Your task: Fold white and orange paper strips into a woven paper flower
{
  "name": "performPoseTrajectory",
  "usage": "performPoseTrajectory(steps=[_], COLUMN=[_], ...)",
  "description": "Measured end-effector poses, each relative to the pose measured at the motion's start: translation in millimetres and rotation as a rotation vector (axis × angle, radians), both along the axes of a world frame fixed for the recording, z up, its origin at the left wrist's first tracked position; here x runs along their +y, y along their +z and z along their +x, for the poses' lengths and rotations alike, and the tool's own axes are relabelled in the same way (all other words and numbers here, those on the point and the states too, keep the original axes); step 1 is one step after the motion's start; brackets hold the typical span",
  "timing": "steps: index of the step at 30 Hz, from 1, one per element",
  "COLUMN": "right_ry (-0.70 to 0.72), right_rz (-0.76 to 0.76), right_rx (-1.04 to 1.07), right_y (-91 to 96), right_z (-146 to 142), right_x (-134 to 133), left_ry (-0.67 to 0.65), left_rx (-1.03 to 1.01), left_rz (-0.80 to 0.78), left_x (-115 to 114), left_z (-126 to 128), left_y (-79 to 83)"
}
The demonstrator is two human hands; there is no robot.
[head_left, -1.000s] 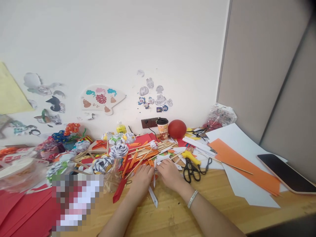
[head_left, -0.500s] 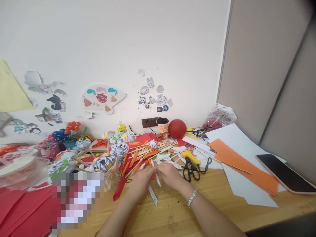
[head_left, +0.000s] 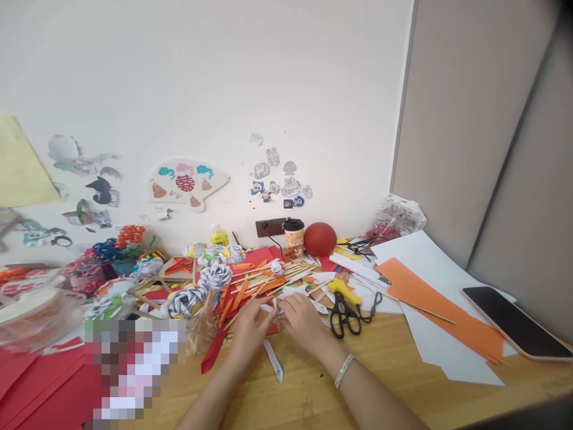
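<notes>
My left hand (head_left: 253, 325) and my right hand (head_left: 302, 319) meet over the table, the fingers of both closed on a small piece of white paper (head_left: 275, 306) between them. Much of that piece is hidden by the fingers. Just below the hands, a folded white paper strip (head_left: 273, 360) lies on the wood. A red folded strip (head_left: 213, 351) rests left of my left hand. Beyond the fingers spreads a pile of thin wooden sticks (head_left: 262, 279) with orange and white paper scraps. Black-handled scissors (head_left: 344, 316) lie to the right of my right hand, touching a yellow glue gun (head_left: 344, 291).
White paper roses (head_left: 215, 278) lie at the left, above red paper sheets (head_left: 42, 388). A lidded paper cup (head_left: 294, 240) and a red balloon (head_left: 320, 239) stand by the wall. Orange paper (head_left: 443, 310), white sheets and a phone (head_left: 514, 322) cover the right side.
The white paper piece has turned between my fingers and shows less. My left hand's fingers have shifted their hold. The whole view has dropped slightly.
</notes>
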State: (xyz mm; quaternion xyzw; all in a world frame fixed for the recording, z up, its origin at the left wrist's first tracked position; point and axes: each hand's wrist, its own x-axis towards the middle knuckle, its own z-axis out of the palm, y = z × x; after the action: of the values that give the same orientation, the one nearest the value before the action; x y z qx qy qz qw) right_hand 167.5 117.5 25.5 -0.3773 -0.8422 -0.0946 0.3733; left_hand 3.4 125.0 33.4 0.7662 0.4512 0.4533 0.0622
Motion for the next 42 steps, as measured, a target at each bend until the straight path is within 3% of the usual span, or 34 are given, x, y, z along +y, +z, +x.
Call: performPoseTrajectory(steps=[19,30,42], right_ry=[0.115,0.117,0.163], right_rz=[-0.016,-0.023,-0.046], right_rx=[0.385,0.453,0.508], right_y=[9.9,6.5,11.9], right_z=[1,0,-1], right_x=[-11,-11,-15], left_ry=[-0.086,-0.084,-0.147], left_rx=[0.068,0.051,-0.032], left_rz=[0.383,0.231,0.187], left_x=[-22,-24,-25], left_z=[11,11,13], left_y=[11.0,15.0,18.2])
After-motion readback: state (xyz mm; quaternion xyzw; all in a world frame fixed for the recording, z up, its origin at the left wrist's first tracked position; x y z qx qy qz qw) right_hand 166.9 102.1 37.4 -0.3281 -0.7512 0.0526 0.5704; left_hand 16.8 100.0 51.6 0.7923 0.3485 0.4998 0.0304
